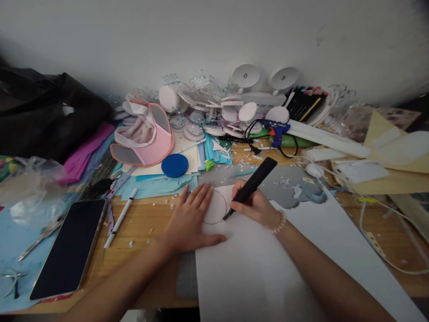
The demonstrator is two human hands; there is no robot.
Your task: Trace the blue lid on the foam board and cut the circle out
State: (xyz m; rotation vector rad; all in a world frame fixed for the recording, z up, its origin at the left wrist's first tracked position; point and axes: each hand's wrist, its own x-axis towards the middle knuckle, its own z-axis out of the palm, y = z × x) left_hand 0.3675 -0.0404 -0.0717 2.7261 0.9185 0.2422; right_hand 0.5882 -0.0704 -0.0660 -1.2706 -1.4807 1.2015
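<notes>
Nearest, two bare forearms reach in from the lower edge over a large white sheet [268,268] that lies on the wooden table [140,223] and runs off to the lower right. To the near left a dark tablet [69,248] lies flat, with metal scissors [38,239] just beside its left edge and a white pen [120,218] lying at a slant just to its right.

The left hand [189,221] lies flat, fingers spread and pressing down on the far left corner of the sheet, touching a round white disc [214,206] whose outline shows as a thin circle. The right hand [253,206], a bead bracelet [279,222] at its wrist, is closed tight around a black cutter [251,187]. The tool tilts up and away to the right, its tip down on the sheet at the right edge of the disc.

Beyond the hands lie blue and cream papers with a blue round disc [174,165] and a small green block [209,165]. A pink visor [144,136] sits further left, and a blue glue gun [276,132] with a black cord sits further right. Against the far wall stand white foam rounds, a set of markers [304,103] and a black bag [43,116] at the far left.
</notes>
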